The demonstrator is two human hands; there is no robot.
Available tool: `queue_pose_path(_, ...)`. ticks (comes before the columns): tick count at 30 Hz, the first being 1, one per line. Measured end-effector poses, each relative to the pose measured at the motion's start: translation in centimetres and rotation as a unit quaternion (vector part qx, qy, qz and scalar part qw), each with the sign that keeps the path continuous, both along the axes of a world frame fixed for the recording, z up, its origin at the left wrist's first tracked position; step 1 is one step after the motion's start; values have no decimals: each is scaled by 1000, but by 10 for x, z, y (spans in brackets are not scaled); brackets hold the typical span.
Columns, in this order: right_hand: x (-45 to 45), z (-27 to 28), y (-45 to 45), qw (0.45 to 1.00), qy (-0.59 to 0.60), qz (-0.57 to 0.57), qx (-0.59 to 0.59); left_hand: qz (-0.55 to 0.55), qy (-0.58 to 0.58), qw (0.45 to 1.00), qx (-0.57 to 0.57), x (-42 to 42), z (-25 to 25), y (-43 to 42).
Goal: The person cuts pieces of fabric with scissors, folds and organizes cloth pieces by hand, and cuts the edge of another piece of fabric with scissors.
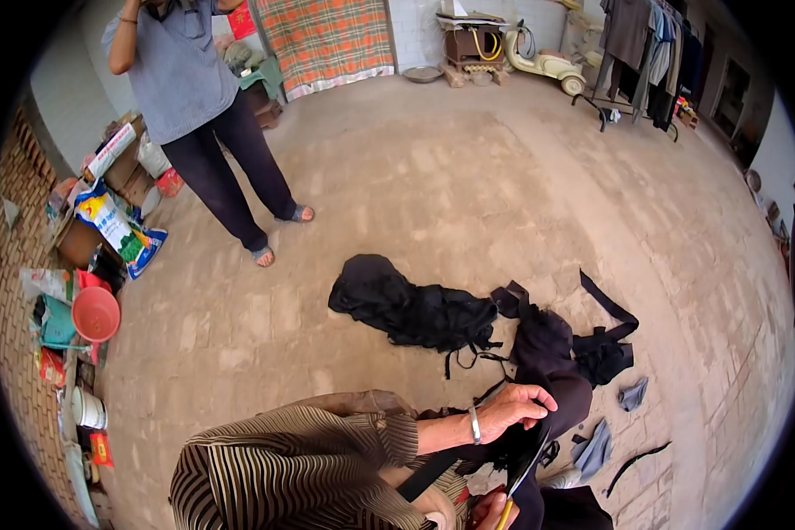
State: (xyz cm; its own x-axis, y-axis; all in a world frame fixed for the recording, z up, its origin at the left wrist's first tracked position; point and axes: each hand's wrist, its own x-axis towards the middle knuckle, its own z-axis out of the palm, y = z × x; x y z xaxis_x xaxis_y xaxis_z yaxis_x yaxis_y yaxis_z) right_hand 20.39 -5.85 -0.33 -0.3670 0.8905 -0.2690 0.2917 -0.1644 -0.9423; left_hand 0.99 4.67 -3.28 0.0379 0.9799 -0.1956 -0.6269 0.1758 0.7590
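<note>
My left hand (512,412), with a silver bangle at the wrist, is closed in a pinch over dark cloth (561,389) across my lap. What its fingertips hold, if anything, is too small to make out. Below it, partly cut off by the bottom edge, my right hand (484,511) is shut on a pair of scissors (506,511) with yellow handles. Their blades point up toward my left fingers, against the dark cloth. A bundle of black cloth (415,309) lies on the floor ahead, with thin black strips trailing off it.
Black scraps (605,353), grey scraps (594,450) and a dark strip (636,466) lie to the right. Another person (203,115) stands ahead at left. A red basin (95,314) and bags line the left wall. A clothes rack (645,57) and a scooter (539,62) stand at the back.
</note>
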Motion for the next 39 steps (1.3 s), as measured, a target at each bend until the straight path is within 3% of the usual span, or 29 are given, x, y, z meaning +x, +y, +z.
queue_pose_path(5, 2, -5, -2, 1000, -12, -2, -1, 15, 27, 999, 21, 4, 3, -3)
queue_pose_path(10, -1, -3, 0, 1000, -1, -4, -23, 29, 147, 987, 52, -1, 12, -7)
queue_pose_path(17, -4, -5, -1, 998, 15, -20, -54, 87, 145, 984, 60, 7, 6, -6)
queue_pose_path(20, -3, -9, -2, 999, -6, -23, -46, 82, 193, 975, 68, 4, 7, -6)
queue_pose_path(25, -9, -1, -2, 995, 24, -46, -83, 73, 169, 982, 47, 3, 13, -7)
queue_pose_path(27, -13, 4, 1, 998, -17, 10, 53, 47, 163, 984, 43, 1, 10, -7)
queue_pose_path(28, -11, 3, 0, 999, 11, -14, -41, 34, 183, 981, 57, 0, 7, -7)
queue_pose_path(30, -8, -8, -3, 996, 22, -41, -79, 21, 206, 975, 76, -1, 4, -5)
queue_pose_path(33, -9, -19, -1, 993, 30, -61, -97, 25, 155, 985, 65, 3, 7, -4)
queue_pose_path(35, -6, -42, -5, 989, 110, -80, -63, 8, 111, 992, 56, 4, 2, -4)
queue_pose_path(36, 0, -37, -4, 990, 76, -63, -97, 7, 58, 996, 62, 6, -1, -5)
queue_pose_path(37, 4, -31, -1, 987, 42, -62, -140, -5, 84, 995, 58, 3, 3, -6)
queue_pose_path(39, 1, -27, -4, 998, -12, -19, -53, -17, 27, 997, 66, -3, 17, -15)
